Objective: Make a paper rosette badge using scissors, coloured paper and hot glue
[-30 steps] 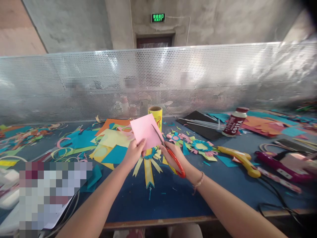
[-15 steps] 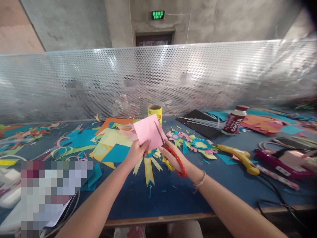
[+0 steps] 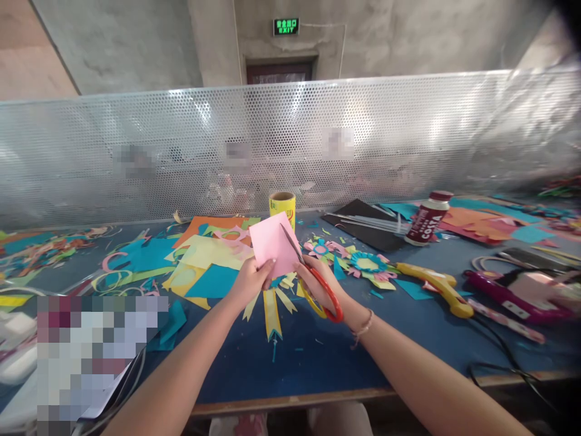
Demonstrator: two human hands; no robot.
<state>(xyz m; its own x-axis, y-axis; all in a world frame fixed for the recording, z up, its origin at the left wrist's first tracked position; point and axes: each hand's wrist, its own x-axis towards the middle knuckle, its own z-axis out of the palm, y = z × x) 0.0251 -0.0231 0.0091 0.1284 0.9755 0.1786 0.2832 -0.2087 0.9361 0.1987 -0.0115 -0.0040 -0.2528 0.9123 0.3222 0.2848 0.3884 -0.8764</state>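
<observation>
Just above the middle of the counter [image 3: 318, 357], the left grip [image 3: 249, 283] pinches the lower edge of a pink paper [image 3: 273, 242], thumb on the near face and fingers behind, so the sheet stands tilted up off the surface. The right grip [image 3: 318, 284] is closed through the red handles of the scissors [image 3: 334, 307], just beside the left; the blades point up and away and lie along the sheet's right edge, touching or almost touching it, though whether they are parted cannot be told. Under both hands lies a yellow ribbon rosette [image 3: 271, 303] with its tails pointing toward the person. The counter is blue and strewn with offcuts: a heap of yellow, teal and orange sheets [image 3: 204, 254] to the left, paper flowers [image 3: 367, 266] just right of the scissors, a yellow tool [image 3: 436, 283] beyond them and a magenta tool [image 3: 512, 297] nearer the right edge. A yellow tape roll [image 3: 282, 206] stands upright behind the pink paper, and a dark bottle [image 3: 424, 221] stands near a black sheet [image 3: 363, 224] further right. A perforated metal screen [image 3: 290, 145] runs along the far side of the counter, with a bare concrete wall and a green exit sign [image 3: 285, 26] over a doorway above it.
</observation>
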